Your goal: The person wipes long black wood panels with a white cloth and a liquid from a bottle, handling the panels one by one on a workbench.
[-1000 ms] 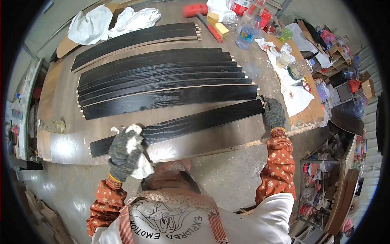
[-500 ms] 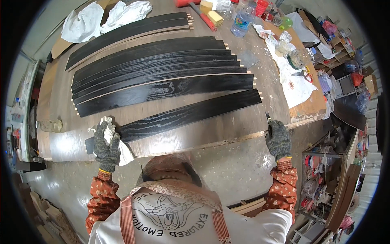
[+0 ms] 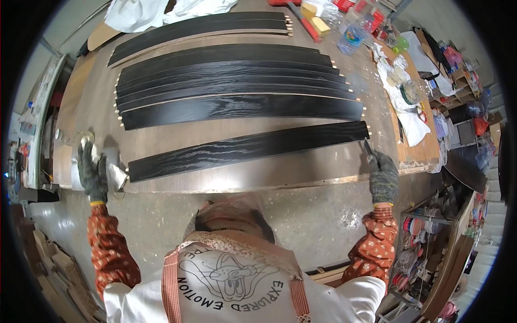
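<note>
A long black wood-grained plank (image 3: 247, 151), with light dowel pegs at its ends, lies aslant near the table's front edge. Left of its near end is my left hand (image 3: 92, 172), in a grey knit glove, over a crumpled white cloth (image 3: 116, 171) that seems to be in its grip; motion blurs it. A glass jar (image 3: 63, 137) lies just beyond those fingers. At the plank's right end, my right hand (image 3: 383, 175), gloved alike, is closed around a thin dark tool (image 3: 368, 148). Its tip is at the plank's lower right corner; its kind is unclear.
Several black planks (image 3: 242, 110) lie side by side farther back on the wooden table (image 3: 258, 180). White cloths (image 3: 134, 13), a red-handled hammer (image 3: 307, 24), yellow sponges (image 3: 320, 26), a plastic bottle (image 3: 351, 39) and stained white paper (image 3: 413, 129) lie along its far and right sides.
My left hand has moved left with the cloth, off the plank's left end. The tool in my right hand has come to the plank's right corner. The whole view has shifted.
</note>
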Demonstrator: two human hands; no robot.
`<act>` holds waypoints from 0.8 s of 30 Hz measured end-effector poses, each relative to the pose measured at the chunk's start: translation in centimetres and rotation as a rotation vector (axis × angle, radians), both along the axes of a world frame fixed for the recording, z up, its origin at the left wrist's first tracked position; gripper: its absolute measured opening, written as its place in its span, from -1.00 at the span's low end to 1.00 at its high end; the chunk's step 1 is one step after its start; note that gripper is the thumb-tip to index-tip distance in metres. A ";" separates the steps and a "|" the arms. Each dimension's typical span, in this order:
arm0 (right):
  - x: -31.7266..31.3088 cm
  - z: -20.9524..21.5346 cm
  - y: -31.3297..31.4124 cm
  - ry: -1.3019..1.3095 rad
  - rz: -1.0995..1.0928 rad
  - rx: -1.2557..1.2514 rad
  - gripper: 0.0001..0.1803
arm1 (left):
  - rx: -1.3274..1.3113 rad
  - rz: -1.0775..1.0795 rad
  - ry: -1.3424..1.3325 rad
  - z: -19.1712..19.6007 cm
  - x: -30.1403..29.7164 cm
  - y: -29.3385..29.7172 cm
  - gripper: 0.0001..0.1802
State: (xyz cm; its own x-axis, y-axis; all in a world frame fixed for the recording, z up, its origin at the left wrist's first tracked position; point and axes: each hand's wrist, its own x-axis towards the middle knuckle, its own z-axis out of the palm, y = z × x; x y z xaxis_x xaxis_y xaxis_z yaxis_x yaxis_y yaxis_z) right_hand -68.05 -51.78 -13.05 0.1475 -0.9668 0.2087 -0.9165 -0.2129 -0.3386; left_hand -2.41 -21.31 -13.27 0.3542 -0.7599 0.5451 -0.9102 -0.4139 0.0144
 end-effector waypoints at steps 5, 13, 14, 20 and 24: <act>9.6 -2.5 0.6 0.229 0.182 -0.354 -0.75 | 0.150 -0.033 0.140 1.6 -0.3 -0.7 -0.21; 33.4 -7.2 14.5 0.065 -0.035 0.064 -0.62 | 0.153 -0.494 0.398 -2.2 -5.5 0.6 -0.32; 36.5 -6.6 16.5 0.066 0.157 0.053 -0.71 | 0.143 -0.494 0.412 -2.7 -5.0 0.6 -0.32; 32.6 -2.2 13.3 0.257 0.475 -0.306 -0.77 | 0.062 -0.534 0.471 -3.1 -3.4 2.0 -0.40; 27.9 -2.2 11.4 0.298 0.162 -0.202 -0.66 | 0.020 -0.541 0.452 -4.2 -3.5 1.6 -0.40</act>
State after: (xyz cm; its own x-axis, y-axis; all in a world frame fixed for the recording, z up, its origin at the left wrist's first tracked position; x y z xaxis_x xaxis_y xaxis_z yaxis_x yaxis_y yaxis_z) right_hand -40.15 -40.33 -15.25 0.3779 -0.8698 0.3172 -0.9173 -0.3981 0.0010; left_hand -5.87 -19.67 -17.44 0.1124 -0.9017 0.4174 -0.8950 0.0906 0.4367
